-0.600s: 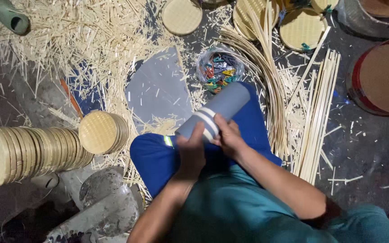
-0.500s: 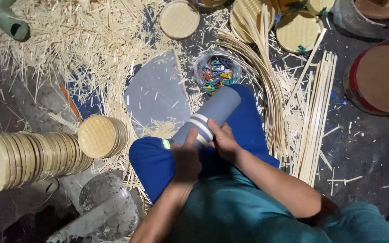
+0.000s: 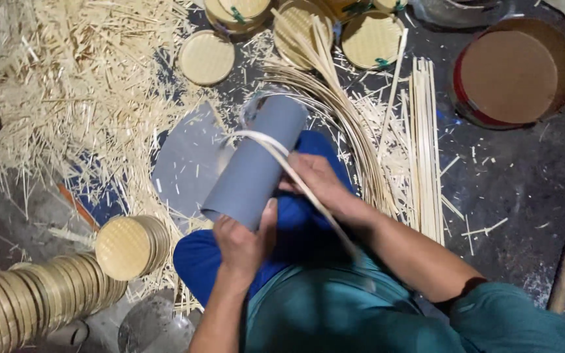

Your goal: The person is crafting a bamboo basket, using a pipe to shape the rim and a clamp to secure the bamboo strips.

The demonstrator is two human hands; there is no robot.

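Observation:
A grey plastic pipe (image 3: 256, 160) lies slanted across my blue-trousered knee (image 3: 308, 222). My left hand (image 3: 243, 238) grips its near end. A thin pale bamboo strip (image 3: 276, 153) loops around the pipe and trails back toward me. My right hand (image 3: 318, 183) pinches this strip against the pipe's right side. Under the pipe's far end a clear container is mostly hidden.
A stack of round woven bamboo lids (image 3: 40, 287) lies at the lower left. More lids (image 3: 207, 57) sit at the top. Long bamboo strips (image 3: 426, 144) lie right of my knee, a curved bundle (image 3: 335, 104) beside them. Splinters (image 3: 80, 78) cover the left floor. A round brown-topped drum (image 3: 514, 72) stands upper right.
The pipe has swung more upright in view, its far end now over the container. The bamboo strip now runs around it and is pulled out by my right hand. The camera has moved closer.

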